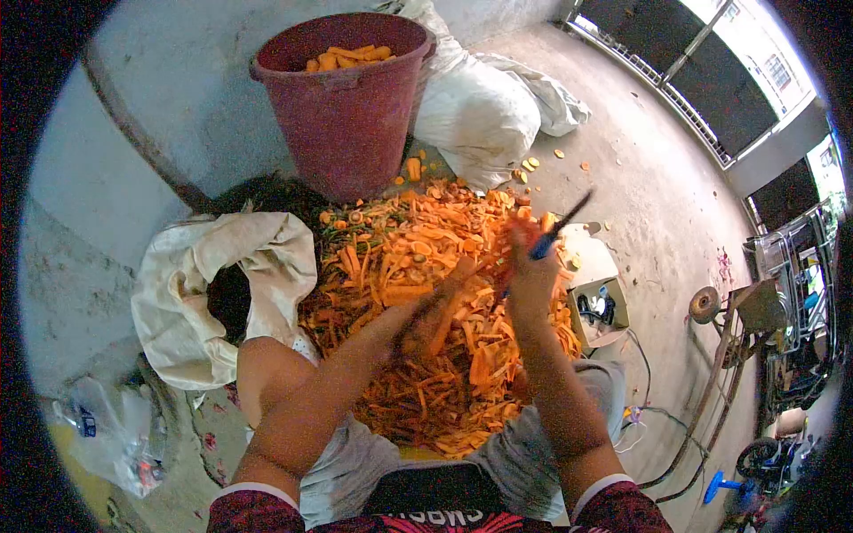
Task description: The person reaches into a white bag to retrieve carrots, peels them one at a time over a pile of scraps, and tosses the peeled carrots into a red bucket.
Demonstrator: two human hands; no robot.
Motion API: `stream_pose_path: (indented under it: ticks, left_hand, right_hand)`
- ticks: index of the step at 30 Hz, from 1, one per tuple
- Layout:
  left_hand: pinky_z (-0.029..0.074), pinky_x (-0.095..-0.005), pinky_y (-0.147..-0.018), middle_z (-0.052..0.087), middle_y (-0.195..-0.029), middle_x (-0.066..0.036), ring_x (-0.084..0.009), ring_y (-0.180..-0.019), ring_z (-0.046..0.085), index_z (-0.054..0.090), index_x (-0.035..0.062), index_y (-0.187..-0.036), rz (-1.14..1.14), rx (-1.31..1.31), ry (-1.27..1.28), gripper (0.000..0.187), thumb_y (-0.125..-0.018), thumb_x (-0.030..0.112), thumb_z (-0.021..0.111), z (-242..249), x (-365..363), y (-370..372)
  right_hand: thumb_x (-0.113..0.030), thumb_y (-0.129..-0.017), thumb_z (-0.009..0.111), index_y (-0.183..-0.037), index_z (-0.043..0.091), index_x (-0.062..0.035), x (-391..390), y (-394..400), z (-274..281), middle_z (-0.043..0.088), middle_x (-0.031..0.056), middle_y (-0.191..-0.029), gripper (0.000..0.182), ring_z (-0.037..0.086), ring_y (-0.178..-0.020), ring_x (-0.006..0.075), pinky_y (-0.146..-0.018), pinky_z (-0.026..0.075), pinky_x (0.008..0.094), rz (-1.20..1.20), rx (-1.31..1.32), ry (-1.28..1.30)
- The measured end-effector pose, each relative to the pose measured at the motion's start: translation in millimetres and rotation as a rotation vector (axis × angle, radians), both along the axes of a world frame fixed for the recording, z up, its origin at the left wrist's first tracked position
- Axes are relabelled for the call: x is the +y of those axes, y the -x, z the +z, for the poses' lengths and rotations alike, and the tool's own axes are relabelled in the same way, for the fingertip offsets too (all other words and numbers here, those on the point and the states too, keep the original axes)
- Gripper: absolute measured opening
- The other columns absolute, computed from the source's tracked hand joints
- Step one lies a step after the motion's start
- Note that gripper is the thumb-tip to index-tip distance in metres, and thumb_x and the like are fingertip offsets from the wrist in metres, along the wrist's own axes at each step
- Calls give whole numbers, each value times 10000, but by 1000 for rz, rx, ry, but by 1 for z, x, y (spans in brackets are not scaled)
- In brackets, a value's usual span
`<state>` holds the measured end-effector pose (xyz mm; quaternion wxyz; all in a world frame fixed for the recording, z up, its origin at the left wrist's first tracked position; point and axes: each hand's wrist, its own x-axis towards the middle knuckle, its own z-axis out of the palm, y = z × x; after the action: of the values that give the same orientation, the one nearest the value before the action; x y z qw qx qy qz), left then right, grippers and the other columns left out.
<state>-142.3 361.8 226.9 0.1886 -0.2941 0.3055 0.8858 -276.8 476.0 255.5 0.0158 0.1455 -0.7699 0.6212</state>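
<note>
My right hand (531, 280) is closed around a knife (544, 246) with a blue handle; its dark blade points up and to the right. My left hand (458, 277) reaches in from the left, close beside the right one, its fingers smeared by motion. A blurred reddish-orange shape lies between the hands, and I cannot tell whether the left one holds it. Below both hands spreads a large heap of carrot peelings and pieces (484, 360), with darker green-brown scraps at its left side.
A maroon bucket (342, 124) with peeled carrots (348, 58) stands behind the heap. White sacks (480, 111) lean beside it. A rolled-down sack (169, 302) sits left. Right are an open cardboard box (613, 333), a cable (647, 364) and a hand truck (724, 355).
</note>
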Motion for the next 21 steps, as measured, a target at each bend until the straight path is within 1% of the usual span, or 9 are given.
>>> stream_pose_path:
  ticks: [1, 3, 6, 10, 12, 14, 16, 18, 21]
  left_hand:
    - [460, -255, -495, 572, -738, -26, -129, -575, 548, 528, 85, -912, 29, -13, 6, 364, -801, 407, 396, 1, 0, 1]
    - [460, -257, -490, 570, -730, -27, -126, -556, 541, 529, 80, -897, 87, -41, 18, 335, -809, 372, 390, 5, 2, 2]
    - [457, -256, -479, 569, -721, -25, -123, -529, 529, 534, 74, -882, 132, -58, 102, 317, -812, 345, 385, 18, 5, 4]
    - [452, -250, -476, 572, -734, -17, -118, -534, 527, 542, 68, -877, -27, -2, 168, 321, -812, 341, 386, -17, 0, 7]
    - [447, -248, -467, 571, -729, -13, -114, -520, 518, 545, 66, -869, -154, 129, 296, 320, -812, 339, 388, -44, -2, 12]
    - [446, -248, -474, 570, -735, -16, -113, -527, 515, 541, 67, -879, -129, 14, 254, 329, -813, 350, 387, -36, 1, 4]
    - [447, -249, -482, 570, -739, -21, -116, -536, 517, 537, 70, -890, -102, -42, 194, 335, -814, 360, 386, -14, 3, -4]
    - [451, -252, -490, 570, -742, -29, -123, -547, 524, 532, 76, -902, -70, -34, 122, 340, -813, 371, 387, 15, 1, -7]
    - [461, -259, -505, 568, -733, -38, -133, -575, 541, 526, 79, -909, -5, 50, -8, 341, -806, 379, 401, -8, -5, -2]
  right_hand:
    - [-200, -758, 553, -901, 536, -45, -9, -16, -3, 512, -9, -634, 212, 455, -512, 50, -423, 351, 175, 70, -165, 103]
    - [-167, -751, 554, -883, 514, -24, -16, -42, 5, 500, 13, -651, 199, 430, -535, 84, -482, 353, 209, 115, -104, -119]
    - [-161, -753, 545, -866, 488, -8, -22, -63, 8, 496, 57, -688, 199, 451, -601, 126, -537, 371, 249, 64, 86, -202]
    - [-166, -760, 526, -834, 468, 0, -21, -59, 3, 497, 109, -693, 191, 484, -623, 209, -568, 384, 299, 68, 166, -284]
    - [-170, -770, 510, -826, 474, 2, -15, -26, -9, 509, 132, -682, 184, 505, -610, 249, -555, 390, 326, -82, 114, -344]
    - [-182, -770, 495, -836, 453, -4, 4, 15, -5, 517, 121, -699, 193, 493, -622, 242, -565, 394, 349, -236, 96, -296]
    - [-175, -777, 483, -823, 455, -4, 23, 46, -18, 520, 117, -698, 179, 495, -627, 236, -574, 396, 340, -423, 299, -301]
    - [-180, -779, 484, -825, 460, -1, 29, 51, -19, 521, 113, -707, 187, 496, -643, 228, -588, 397, 330, -405, 149, -268]
    - [-167, -775, 486, -854, 475, -8, 9, 24, -14, 514, 107, -745, 178, 485, -663, 215, -606, 390, 320, -191, 157, -145]
